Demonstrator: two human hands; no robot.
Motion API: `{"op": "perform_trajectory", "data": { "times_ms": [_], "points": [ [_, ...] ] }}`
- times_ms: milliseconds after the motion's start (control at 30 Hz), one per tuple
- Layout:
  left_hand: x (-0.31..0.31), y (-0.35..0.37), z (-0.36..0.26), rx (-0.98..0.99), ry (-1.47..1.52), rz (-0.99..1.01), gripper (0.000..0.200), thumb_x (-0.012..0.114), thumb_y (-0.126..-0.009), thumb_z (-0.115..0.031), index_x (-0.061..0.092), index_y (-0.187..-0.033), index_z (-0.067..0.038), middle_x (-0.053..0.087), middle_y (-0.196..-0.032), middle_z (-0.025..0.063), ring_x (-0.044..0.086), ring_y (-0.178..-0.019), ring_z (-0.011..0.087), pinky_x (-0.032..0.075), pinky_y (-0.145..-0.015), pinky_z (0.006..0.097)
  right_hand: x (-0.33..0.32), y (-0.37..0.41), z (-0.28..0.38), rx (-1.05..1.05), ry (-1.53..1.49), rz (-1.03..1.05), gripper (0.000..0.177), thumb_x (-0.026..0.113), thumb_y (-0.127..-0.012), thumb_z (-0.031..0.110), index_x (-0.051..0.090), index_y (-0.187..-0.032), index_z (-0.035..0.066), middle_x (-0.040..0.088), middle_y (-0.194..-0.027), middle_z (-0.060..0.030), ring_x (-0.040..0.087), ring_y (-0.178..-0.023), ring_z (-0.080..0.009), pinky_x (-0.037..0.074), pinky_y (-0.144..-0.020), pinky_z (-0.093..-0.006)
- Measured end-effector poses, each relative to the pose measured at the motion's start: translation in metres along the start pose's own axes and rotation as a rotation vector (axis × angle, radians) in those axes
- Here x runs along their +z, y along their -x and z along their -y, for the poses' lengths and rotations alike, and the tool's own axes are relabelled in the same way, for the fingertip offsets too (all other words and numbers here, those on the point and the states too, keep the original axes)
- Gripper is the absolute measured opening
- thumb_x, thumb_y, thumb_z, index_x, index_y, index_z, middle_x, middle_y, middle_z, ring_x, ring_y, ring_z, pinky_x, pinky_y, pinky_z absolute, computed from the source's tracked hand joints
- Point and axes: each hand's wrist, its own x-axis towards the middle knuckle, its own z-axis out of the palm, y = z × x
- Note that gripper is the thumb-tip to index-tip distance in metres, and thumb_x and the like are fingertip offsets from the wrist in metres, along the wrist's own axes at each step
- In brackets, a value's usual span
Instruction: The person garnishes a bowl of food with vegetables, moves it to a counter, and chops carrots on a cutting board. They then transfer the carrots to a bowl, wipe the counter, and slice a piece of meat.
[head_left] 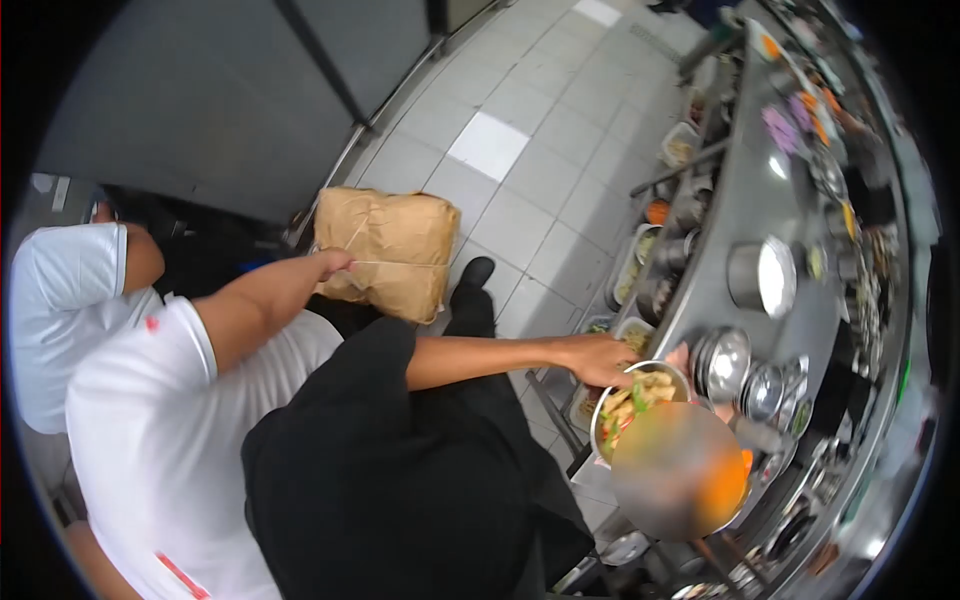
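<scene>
Pale floor tiles [520, 200] fill the middle of the view, and a long steel counter [740, 190] curves down the right side, crowded with pots and tubs of ingredients. A second person in a white shirt [60, 310] stands at the far left, apart from the work.

The brown paper bag [395, 250] hangs over the floor, well away from the counter. The left hand [335, 263] has its fingers closed on the bag's folded top edge. The bag looks full and creased, with a thin string across it.

The metal bowl [596, 420] sits at the near edge of the counter, just beside a stack of empty bowls [725, 360]. The right hand [598, 360] is on its rim, and the fingers seem to curl over the edge in a grip.

With only one hand on it, the bowl probably needs a firm pinch on the rim and a level hold, since it is heaped. The bag is best held out to the side, clear of the counter.

The food [640, 395] in the bowl is pale yellow pieces with green strips and a little red.
</scene>
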Motion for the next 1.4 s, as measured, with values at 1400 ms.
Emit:
{"op": "perform_trajectory", "data": {
  "times_ms": [1400],
  "points": [
    [-0.677,-0.421,0.255,-0.574,0.358,-0.914,0.024,0.052,-0.086,-0.004,0.058,-0.107,0.005,0.063,-0.094,0.0066,0.053,-0.086,0.012,0.044,-0.079,0.0264,0.981,-0.063,0.56,0.499,-0.553,1.564,0.027,0.063,-0.094,0.017,0.061,-0.115,0.001,0.071,-0.096,-0.0091,0.069,-0.085,-0.0157,0.054,-0.072,-0.0285]
  ]
}}
